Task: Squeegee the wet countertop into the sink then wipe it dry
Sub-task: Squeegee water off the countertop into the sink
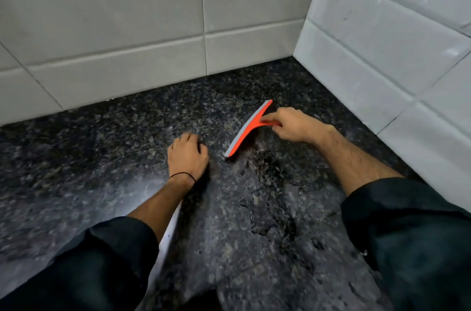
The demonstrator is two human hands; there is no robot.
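Head view: my right fingers (274, 117) are wrapped shut around the red handle of the orange squeegee (248, 128), its grey blade edge down on the bench (102, 137) near the tiled corner. My left hand (187, 155) rests curled on the granite just beside the blade, holding nothing. A puddle (267, 198) trails toward me. I judge the squeegee step is in hand; next I need a firm, flat pull toward the sink, which I cannot see.
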